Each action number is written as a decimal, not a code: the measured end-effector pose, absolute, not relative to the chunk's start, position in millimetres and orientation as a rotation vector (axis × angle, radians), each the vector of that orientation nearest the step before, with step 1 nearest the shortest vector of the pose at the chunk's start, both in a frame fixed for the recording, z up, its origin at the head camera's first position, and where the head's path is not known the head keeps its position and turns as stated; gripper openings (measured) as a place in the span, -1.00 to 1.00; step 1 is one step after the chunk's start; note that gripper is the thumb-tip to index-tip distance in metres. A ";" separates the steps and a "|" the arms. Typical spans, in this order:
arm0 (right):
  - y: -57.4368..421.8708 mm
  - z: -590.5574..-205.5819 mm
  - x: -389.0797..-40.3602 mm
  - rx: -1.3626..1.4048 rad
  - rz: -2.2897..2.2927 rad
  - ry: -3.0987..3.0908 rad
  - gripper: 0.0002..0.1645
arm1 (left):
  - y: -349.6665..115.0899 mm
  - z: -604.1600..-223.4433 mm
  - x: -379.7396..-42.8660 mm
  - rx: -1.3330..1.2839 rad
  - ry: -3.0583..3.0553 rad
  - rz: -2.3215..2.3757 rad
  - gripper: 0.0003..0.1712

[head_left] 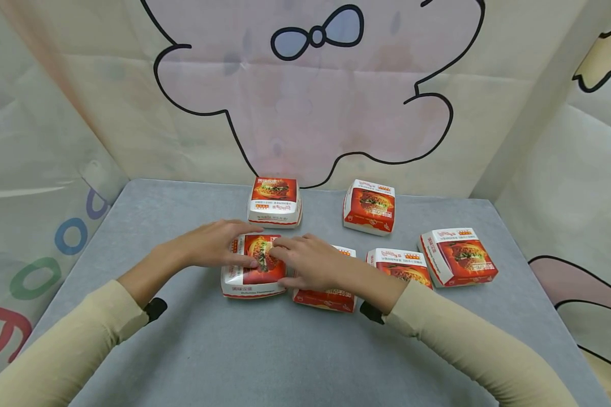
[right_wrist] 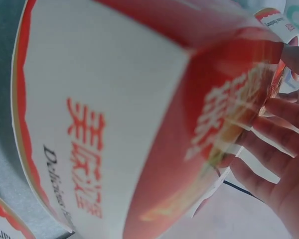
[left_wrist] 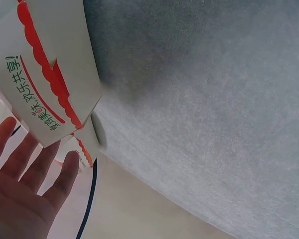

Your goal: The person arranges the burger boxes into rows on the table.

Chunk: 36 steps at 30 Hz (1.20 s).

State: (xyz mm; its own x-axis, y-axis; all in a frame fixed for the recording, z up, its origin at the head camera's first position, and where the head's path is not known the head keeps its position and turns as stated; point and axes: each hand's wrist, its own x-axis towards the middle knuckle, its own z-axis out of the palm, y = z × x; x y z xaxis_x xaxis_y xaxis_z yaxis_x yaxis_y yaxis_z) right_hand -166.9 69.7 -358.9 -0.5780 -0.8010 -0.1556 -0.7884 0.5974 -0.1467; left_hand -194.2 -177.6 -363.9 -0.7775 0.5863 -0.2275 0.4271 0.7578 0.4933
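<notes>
A red-and-white burger box (head_left: 262, 277) lies on the grey table between my two hands. My left hand (head_left: 211, 246) reaches over its left side, thumb across the printed top; in the left wrist view the fingers of my left hand (left_wrist: 30, 184) are spread beside a box wall (left_wrist: 35, 99). From the other side, my right hand (head_left: 313, 263) has its fingertips at the same box's right edge. Its fingers look extended against the printed lid in the right wrist view (right_wrist: 209, 134). Under my right hand is a second burger box (head_left: 331, 299), partly hidden.
Behind my hands stand two more burger boxes, one at the back middle (head_left: 275, 203) and one farther right (head_left: 369, 208). Another box (head_left: 402, 263), partly covered by my right arm, sits beside a tilted one (head_left: 460, 257). Printed cloth walls (head_left: 315, 113) border the table (head_left: 224, 350).
</notes>
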 end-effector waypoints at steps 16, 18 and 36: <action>74.3 -361.3 -172.9 -1.289 -0.232 2.587 -0.28 | -178.8 -361.7 -195.3 0.854 2.553 0.626 -0.20; 72.8 -361.0 -170.6 -1.311 -0.220 2.612 -0.32 | -179.2 -362.0 -194.8 0.850 2.565 0.614 -0.19; 61.9 -357.3 -151.7 -1.298 -0.206 2.645 -0.42 | -177.0 -360.8 -190.6 0.772 2.635 0.506 -0.21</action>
